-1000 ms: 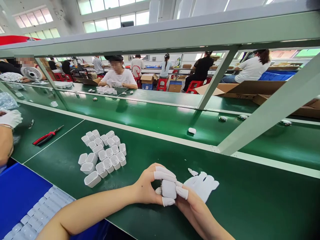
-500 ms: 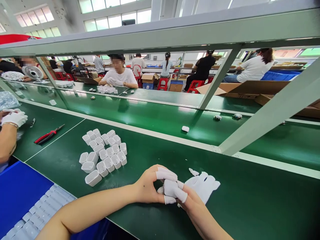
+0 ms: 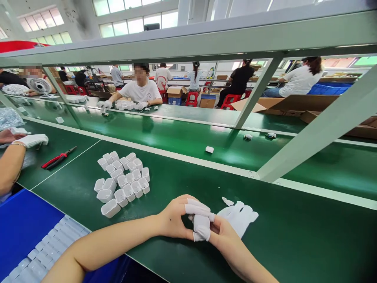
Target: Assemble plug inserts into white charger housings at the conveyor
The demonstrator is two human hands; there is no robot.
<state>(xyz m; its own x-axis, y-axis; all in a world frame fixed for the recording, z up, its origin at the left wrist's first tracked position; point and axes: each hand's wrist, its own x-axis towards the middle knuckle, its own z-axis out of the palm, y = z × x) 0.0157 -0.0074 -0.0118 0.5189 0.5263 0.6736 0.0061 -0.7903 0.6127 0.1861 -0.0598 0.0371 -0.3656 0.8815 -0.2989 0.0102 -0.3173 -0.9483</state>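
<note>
**Over the near side of the tabletop [image 3: 294,236], left hand [image 3: 176,220] and right hand [image 3: 222,232] are gripping a small white block [image 3: 202,221]**

In the near middle of the scene, the left hand is closing around the small white block, its covered fingers lying along the top and its thumb pressing below. The right hand is gripping the same block from the right, its thumb bending across the front. White covers are wrapping the fingertips of both hands.

Just beyond the right hand, a flat white glove [image 3: 240,217] is lying on the tabletop, with a white scrap [image 3: 227,201] resting near it. To the left, a group of white cups [image 3: 129,192] is standing in loose rows, most openings facing up. Farther left, red-and-black pliers [image 3: 59,158] are lying near a co-worker's gloved hand [image 3: 35,140].

At the near left, a blue bin [image 3: 17,220] is holding rows of white pieces [image 3: 44,251]. Beyond the tabletop, a green strip [image 3: 176,137] is carrying a white part [image 3: 209,149], and on its far side a person in a white T-shirt [image 3: 141,91] is wearing white gloves.
</note>
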